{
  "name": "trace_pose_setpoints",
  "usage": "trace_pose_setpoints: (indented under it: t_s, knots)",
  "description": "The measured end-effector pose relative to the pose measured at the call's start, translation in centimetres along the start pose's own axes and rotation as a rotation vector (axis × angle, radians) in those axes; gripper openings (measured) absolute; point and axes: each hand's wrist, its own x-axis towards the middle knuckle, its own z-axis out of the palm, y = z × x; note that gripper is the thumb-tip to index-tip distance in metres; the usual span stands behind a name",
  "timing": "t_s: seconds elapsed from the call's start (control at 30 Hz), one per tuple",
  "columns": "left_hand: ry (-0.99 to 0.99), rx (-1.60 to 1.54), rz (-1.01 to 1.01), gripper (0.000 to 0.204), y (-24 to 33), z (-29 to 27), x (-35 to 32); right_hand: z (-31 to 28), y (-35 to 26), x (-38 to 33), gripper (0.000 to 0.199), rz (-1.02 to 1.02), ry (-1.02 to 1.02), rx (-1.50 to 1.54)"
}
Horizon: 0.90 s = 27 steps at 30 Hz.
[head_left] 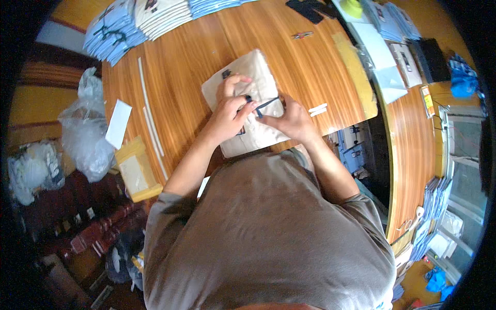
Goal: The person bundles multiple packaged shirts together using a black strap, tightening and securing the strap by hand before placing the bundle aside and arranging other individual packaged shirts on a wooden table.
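On the table in front of me lies a folded cream garment [260, 75], flat, with small dark patches on its face. A narrow dark ribbon [268, 103] shows between my hands, over the right part of the garment. My left hand [231, 111] rests on the garment with bent fingers, its thumb and fingertips closed on the ribbon's left part. At the garment's right edge, my right hand [290, 120] pinches the ribbon between thumb and fingers. The fingers hide part of the ribbon, so I cannot tell whether it is knotted.
Stacks of folded blue garments [114, 36] and cream garments [164, 19] line the table's far edge. Long white strips [150, 121] lie to the left, short white pieces [318, 109] to the right. Small snips [303, 35] lie farther back. Clear plastic bags [85, 129] hang at the left.
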Motion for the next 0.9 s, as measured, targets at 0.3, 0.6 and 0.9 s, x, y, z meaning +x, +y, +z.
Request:
trace_pose_setpoints:
  t_s: [0.3,0.6,0.9]
  knots:
    - [0.359,0.285,-0.036,0.014,4.0,-0.9,0.8,2.9,-8.5,-2.7,0.125,-0.208,0.141,-0.866]
    - [0.533,-0.05,-0.106,0.013,0.8,1.0,-2.5,0.3,-6.1,-5.6,0.108,-0.106,-0.151,-0.298]
    - [0.418,-0.198,-0.1,0.017,-1.3,-1.2,-4.0,-1.0,-3.2,-6.4,0.083,-0.009,-0.51,0.298]
